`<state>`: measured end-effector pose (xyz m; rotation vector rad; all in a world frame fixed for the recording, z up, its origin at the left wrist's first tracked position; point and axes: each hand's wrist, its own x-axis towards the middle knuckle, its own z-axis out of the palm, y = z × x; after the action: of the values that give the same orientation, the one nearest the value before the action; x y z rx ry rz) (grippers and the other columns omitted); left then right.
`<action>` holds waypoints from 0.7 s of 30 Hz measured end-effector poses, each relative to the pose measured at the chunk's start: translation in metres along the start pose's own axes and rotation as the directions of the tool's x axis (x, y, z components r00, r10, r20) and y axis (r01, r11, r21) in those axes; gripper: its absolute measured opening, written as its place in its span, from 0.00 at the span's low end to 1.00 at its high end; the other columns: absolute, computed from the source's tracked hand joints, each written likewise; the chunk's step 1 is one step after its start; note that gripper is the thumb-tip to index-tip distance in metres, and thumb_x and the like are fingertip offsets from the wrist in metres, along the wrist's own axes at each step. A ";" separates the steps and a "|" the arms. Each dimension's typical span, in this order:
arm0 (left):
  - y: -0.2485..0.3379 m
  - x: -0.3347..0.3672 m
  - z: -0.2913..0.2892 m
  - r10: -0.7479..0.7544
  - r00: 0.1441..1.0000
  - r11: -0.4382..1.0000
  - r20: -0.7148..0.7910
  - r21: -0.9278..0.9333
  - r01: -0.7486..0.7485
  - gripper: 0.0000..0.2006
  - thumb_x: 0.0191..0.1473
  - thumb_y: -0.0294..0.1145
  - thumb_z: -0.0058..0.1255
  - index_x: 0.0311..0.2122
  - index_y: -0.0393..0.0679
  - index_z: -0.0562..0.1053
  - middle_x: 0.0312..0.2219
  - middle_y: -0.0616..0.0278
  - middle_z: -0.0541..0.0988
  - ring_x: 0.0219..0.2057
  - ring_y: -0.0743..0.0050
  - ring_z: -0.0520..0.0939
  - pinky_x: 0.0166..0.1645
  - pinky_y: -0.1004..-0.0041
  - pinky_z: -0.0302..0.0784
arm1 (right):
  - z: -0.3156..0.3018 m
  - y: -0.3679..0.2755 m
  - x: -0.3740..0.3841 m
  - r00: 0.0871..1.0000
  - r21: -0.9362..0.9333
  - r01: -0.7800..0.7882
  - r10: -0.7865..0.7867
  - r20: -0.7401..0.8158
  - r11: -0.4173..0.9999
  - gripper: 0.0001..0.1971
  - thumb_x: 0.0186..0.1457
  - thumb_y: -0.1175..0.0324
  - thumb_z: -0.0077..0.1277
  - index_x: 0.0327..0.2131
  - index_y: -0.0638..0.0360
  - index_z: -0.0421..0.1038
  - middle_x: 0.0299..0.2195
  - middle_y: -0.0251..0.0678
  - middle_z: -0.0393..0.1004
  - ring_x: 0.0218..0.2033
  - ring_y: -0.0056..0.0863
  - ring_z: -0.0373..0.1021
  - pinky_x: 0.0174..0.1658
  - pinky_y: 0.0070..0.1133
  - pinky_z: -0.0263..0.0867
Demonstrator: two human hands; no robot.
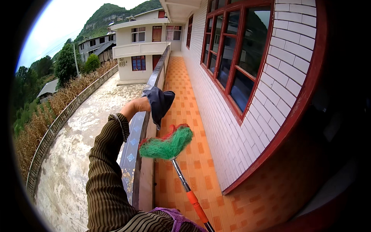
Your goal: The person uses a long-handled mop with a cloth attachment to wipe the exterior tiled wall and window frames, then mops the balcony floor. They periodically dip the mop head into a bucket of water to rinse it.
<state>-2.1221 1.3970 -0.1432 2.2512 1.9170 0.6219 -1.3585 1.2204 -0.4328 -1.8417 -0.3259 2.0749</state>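
Observation:
My left arm, in a dark striped sleeve, reaches out over the parapet beside the walkway. At its end my left hand [140, 105] has a dark cloth [160, 102] gathered in it, and the cloth covers the fingers. Hand and cloth are at the tiled top of the parapet [133, 145]. Below the cloth is a broom [168, 145] with green and red bristles; its metal handle with an orange sleeve runs down to the lower edge. What holds the broom is out of view, as is my right hand.
An orange tiled walkway [183, 96] stretches ahead between the parapet and a white brick wall [280, 65]. Red-framed windows [235, 54] line that wall. Beyond the parapet lies a concrete yard [83, 127], lower down, with a pale building [135, 48] at the far end.

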 end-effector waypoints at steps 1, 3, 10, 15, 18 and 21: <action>0.000 -0.004 0.007 0.005 0.998 0.999 0.066 0.054 -0.009 0.16 0.51 0.37 0.57 0.44 0.40 0.75 0.42 0.54 0.78 0.45 0.65 0.76 0.50 0.67 0.69 | -0.012 -0.001 0.010 1.000 -0.031 -0.009 0.009 -0.012 0.999 0.14 0.58 0.59 0.51 0.36 0.61 0.75 0.21 0.33 0.69 0.19 0.22 0.63 0.23 0.23 0.61; 0.032 0.000 0.018 0.010 0.963 0.967 0.271 0.244 -0.078 0.16 0.49 0.36 0.57 0.43 0.40 0.74 0.40 0.53 0.78 0.44 0.60 0.76 0.49 0.66 0.70 | -0.023 -0.015 -0.003 0.697 -0.717 0.649 -0.575 0.428 0.255 0.16 0.54 0.57 0.55 0.26 0.60 0.70 0.12 0.35 0.63 0.15 0.20 0.59 0.19 0.23 0.57; 0.204 0.010 0.042 0.107 0.950 0.534 0.295 0.789 -0.305 0.21 0.50 0.36 0.51 0.52 0.49 0.70 0.55 0.57 0.67 0.59 0.59 0.65 0.64 0.59 0.55 | -0.058 0.001 0.067 0.663 -0.723 0.650 -0.638 0.392 0.233 0.18 0.53 0.52 0.57 0.29 0.59 0.72 0.13 0.34 0.64 0.16 0.18 0.60 0.21 0.23 0.58; 0.233 0.015 0.061 0.331 0.934 0.579 0.135 0.752 -0.314 0.25 0.52 0.34 0.51 0.57 0.47 0.64 0.56 0.58 0.66 0.58 0.58 0.66 0.61 0.59 0.61 | -0.019 0.006 0.081 0.784 -0.450 0.614 -0.564 0.259 0.648 0.15 0.53 0.56 0.57 0.30 0.60 0.72 0.14 0.30 0.66 0.17 0.17 0.60 0.21 0.22 0.58; 0.241 0.013 0.061 0.491 0.870 0.688 -0.040 0.631 -0.359 0.24 0.49 0.30 0.55 0.53 0.45 0.68 0.49 0.58 0.71 0.51 0.60 0.73 0.55 0.65 0.68 | 0.000 0.016 0.101 0.540 -0.593 0.764 -0.755 0.372 0.254 0.14 0.54 0.59 0.56 0.29 0.61 0.71 0.14 0.31 0.66 0.18 0.16 0.60 0.22 0.21 0.59; 0.245 0.002 0.042 0.333 0.858 0.908 -0.392 0.379 -0.179 0.23 0.48 0.26 0.56 0.52 0.44 0.69 0.49 0.54 0.72 0.50 0.57 0.75 0.53 0.60 0.71 | 0.019 0.021 0.104 0.413 -0.465 0.855 -0.845 0.341 0.230 0.12 0.55 0.61 0.54 0.28 0.62 0.71 0.14 0.31 0.66 0.18 0.17 0.60 0.22 0.20 0.59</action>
<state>-1.8817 1.3592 -0.0952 2.8184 2.0514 1.0043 -1.3898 1.2446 -0.5335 -1.2866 -1.7336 1.1755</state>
